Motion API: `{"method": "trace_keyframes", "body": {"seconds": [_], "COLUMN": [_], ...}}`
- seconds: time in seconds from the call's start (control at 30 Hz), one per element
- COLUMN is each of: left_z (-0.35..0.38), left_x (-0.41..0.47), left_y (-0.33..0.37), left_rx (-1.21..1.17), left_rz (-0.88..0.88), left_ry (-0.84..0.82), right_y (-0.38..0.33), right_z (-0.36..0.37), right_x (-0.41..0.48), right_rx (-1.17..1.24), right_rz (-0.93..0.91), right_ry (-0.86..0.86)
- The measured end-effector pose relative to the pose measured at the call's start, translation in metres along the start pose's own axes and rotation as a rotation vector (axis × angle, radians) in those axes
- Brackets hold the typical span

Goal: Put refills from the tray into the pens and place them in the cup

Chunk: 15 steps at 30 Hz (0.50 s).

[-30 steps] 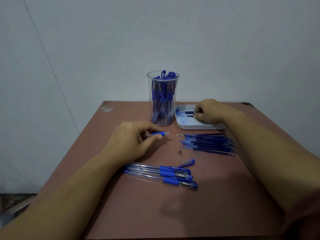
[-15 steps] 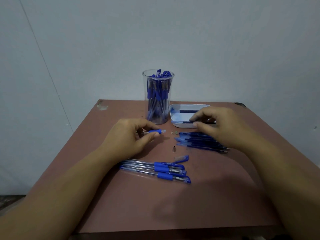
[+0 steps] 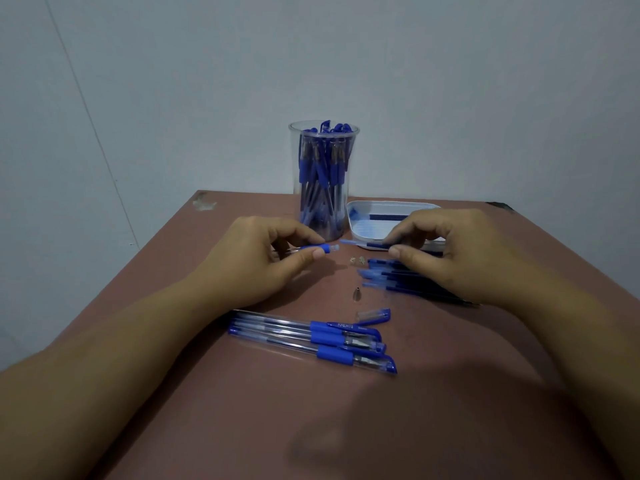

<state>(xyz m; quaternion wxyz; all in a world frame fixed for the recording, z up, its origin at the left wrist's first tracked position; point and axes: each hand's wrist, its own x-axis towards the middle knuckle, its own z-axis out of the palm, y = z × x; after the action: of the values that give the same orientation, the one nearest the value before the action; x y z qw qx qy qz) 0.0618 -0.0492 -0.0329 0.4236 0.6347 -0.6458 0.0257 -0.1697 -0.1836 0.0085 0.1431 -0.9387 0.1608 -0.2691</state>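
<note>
Step in hand: I judge this to be loading a refill. The two parts are lined up end to end but not yet joined.
Left hand (image 3: 256,258): thumb and fingers are pinched on the open pen barrel (image 3: 323,248). Its blue grip end faces right, low over the counter (image 3: 346,410) and in front of the cup (image 3: 323,181).
Right hand (image 3: 460,251): fingers are clamped on a refill (image 3: 360,243). Its pale end points left at the barrel mouth, just apart from it.
Next move: I would need to hold both on one axis and slide the refill in straight. A small tilt would probably catch the rim.
After that: the metal tip (image 3: 356,294) and loose cap (image 3: 374,315) lie near, between the hands and the three pens (image 3: 311,337).
Cup and tray: the cup is packed with pens. The tray (image 3: 391,203) is just to its right, with one dark refill showing in it.
Hidden: the right hand covers much of the refill pile (image 3: 388,278) and the tray's near edge, so I cannot count either.
Hard to make out: the small bits (image 3: 356,260) beside the pile could be springs, but I cannot tell. The barrel's rear end is buried in my left palm.
</note>
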Motion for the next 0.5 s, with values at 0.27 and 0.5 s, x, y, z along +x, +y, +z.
{"method": "trace_keyframes", "body": {"seconds": [0.27, 0.5], "left_z": [0.0004, 0.0008], "left_x": [-0.001, -0.0003], "left_y": [0.0057, 0.0083], "left_rx": [-0.017, -0.017], "left_rz": [-0.008, 0.005], "left_ry": [0.032, 0.062], "right_y": [-0.0004, -0.0007], "right_z": [0.002, 0.0033], "right_x": [-0.0022, -0.0029], "right_rx": [0.012, 0.047], "right_rz": [0.04, 0.032], "right_ry": [-0.007, -0.011]}}
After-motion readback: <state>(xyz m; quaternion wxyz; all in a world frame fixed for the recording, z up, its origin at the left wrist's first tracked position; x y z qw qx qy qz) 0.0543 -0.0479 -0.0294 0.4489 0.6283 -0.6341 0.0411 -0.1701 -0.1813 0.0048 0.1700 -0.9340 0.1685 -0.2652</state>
